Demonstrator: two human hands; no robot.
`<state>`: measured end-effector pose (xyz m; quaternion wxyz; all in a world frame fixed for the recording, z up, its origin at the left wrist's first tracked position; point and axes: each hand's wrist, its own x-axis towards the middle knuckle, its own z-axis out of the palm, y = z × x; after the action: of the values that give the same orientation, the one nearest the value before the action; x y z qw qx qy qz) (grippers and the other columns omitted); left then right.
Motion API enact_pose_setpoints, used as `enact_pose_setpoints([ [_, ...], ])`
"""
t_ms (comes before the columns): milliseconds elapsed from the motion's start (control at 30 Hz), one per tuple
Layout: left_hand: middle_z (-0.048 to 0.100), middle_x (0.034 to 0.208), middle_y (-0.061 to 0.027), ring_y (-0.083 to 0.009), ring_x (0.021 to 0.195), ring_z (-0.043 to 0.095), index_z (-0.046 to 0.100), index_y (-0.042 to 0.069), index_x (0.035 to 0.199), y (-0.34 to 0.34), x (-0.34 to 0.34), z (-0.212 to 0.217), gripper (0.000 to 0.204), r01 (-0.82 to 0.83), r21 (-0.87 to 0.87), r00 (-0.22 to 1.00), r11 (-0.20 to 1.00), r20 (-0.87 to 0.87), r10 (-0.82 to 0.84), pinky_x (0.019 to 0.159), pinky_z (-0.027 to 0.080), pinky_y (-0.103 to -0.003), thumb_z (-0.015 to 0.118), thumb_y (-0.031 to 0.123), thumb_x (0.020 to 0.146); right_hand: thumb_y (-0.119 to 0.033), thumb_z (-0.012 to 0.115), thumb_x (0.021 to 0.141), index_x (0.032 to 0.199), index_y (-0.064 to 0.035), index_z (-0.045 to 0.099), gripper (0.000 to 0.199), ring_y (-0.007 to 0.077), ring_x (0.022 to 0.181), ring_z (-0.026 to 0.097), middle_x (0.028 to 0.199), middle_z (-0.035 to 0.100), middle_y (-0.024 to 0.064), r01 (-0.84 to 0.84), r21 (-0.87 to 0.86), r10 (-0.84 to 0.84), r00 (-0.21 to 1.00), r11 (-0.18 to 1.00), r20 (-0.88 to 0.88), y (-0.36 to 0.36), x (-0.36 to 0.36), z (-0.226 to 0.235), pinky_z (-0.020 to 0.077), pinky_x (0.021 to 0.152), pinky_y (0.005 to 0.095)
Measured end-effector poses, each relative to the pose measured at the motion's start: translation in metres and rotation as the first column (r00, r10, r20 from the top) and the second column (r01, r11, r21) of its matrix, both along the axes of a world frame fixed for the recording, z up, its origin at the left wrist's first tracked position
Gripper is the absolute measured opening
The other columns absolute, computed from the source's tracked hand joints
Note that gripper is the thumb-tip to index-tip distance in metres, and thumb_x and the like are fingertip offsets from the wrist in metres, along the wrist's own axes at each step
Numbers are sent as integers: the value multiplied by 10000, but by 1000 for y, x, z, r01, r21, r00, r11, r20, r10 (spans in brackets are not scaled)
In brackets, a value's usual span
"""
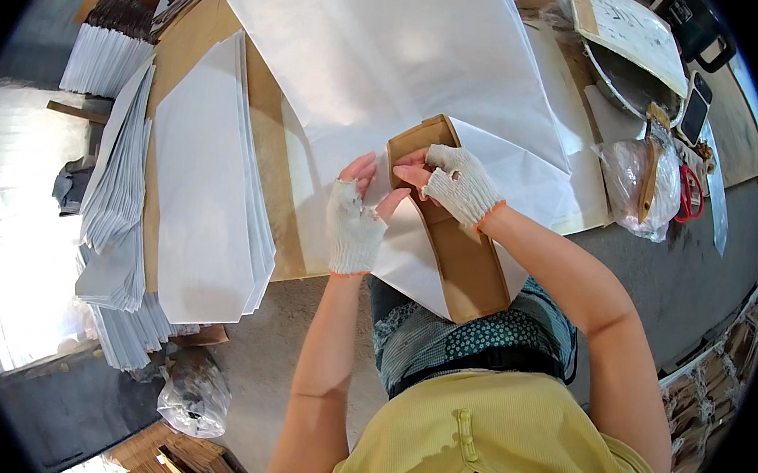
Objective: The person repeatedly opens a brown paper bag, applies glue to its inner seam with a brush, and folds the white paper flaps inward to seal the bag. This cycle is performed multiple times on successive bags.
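A long, narrow brown cardboard box (465, 264) lies tilted in front of me, its far end on the table and its near end over my lap. White paper (421, 239) shows along both its sides. My right hand (453, 182), in a fingerless knit glove with an orange cuff, reaches into the box. Its bent fingers close at the left wall. My left hand (358, 217), gloved alike, is beside that wall with thumb and fingers apart, the thumb near the edge. A big stack of white paper sheets (392, 53) lies beyond the box.
Cut white sheets (206, 198) and fanned paper piles (120, 174) line the left side. At the right are a metal pot (623, 82), a brush (651, 176), red-handled scissors (689, 195), a phone (695, 109) and a black mug (697, 30). A plastic bag (195, 395) sits below the table's left.
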<state>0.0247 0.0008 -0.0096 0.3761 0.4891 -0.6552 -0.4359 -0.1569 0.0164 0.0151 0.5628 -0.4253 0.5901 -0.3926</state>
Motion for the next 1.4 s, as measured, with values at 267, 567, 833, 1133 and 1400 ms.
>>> enact_pose_setpoints([
  [267,583,1194,-95,-192,1109,578,523,56,1311,4,-4,-6,671,-4,-12,992,1000,-129,3,983,472,-327,849,21,725,-280,731,846,952,20,714,319,120,686,609,781,684,72,55,19,-57,988,998,140,-1,0,-9,489,657,286],
  [567,559,1191,-96,-186,1087,557,480,74,1346,11,-19,-9,698,-53,-200,998,978,2,55,975,467,-317,804,-50,739,-265,718,862,937,1,727,276,109,755,628,815,702,65,67,31,-70,990,997,121,0,0,-10,493,705,269],
  [833,577,1136,-108,-253,1064,571,516,75,1303,13,-32,-11,619,-107,-391,970,914,160,182,936,462,-381,745,-53,742,-283,664,910,1047,-14,727,309,117,843,635,860,718,61,17,-27,-14,996,999,90,3,-3,-16,496,765,261],
  [1133,573,1193,-98,-226,1134,558,526,66,1307,13,-17,-8,601,-86,-244,990,966,85,109,1019,446,-362,786,-10,770,-273,632,934,994,-20,736,280,75,641,538,723,624,7,45,-6,-42,970,999,240,13,-2,-12,431,595,235],
  [1400,573,1198,-84,-200,1101,568,522,61,1312,12,-12,-9,576,-85,-193,996,978,-7,86,1002,455,-356,771,-7,797,-281,629,946,1031,-49,745,272,60,615,518,677,570,-8,38,60,-52,965,997,258,19,-5,-7,417,565,225],
])
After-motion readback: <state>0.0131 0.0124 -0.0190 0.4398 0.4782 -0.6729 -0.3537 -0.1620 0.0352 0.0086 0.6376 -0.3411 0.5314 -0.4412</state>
